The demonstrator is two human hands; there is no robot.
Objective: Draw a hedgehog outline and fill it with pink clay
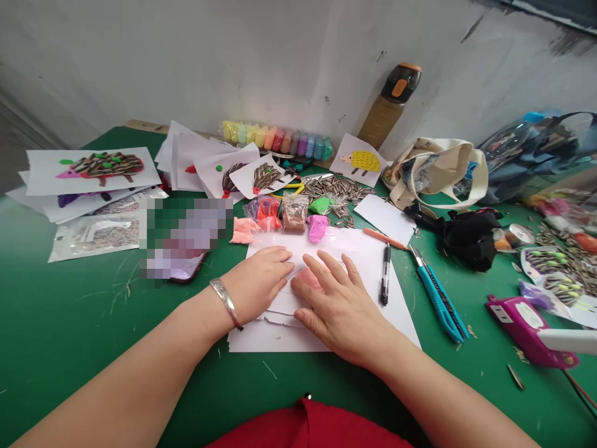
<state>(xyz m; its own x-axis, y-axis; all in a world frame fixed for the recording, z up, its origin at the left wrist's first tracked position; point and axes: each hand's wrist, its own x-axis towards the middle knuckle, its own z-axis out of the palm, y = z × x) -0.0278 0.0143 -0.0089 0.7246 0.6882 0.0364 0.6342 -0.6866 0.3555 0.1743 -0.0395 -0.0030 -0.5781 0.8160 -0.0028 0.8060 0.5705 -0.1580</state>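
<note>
Both hands rest over a stack of white paper [293,339] on the green table. My right hand [333,305] lies with spread fingers on a flat patch of pink clay [308,279], partly covering it. My left hand [261,280] is flat at the left of the patch, fingers extended on the paper, holding nothing. Part of a drawn outline shows around the clay. Beyond the paper's far edge are bags of clay: light pink [244,229], brown [294,213], purple-pink [318,228] and green [321,205].
A black pen [385,274], an orange pen [386,238] and a blue cutter [438,298] lie at the right. Farther right is a magenta device [529,330]. Finished hedgehog pictures [100,168], a phone [186,249], seeds [336,188] and a bottle [389,106] stand around.
</note>
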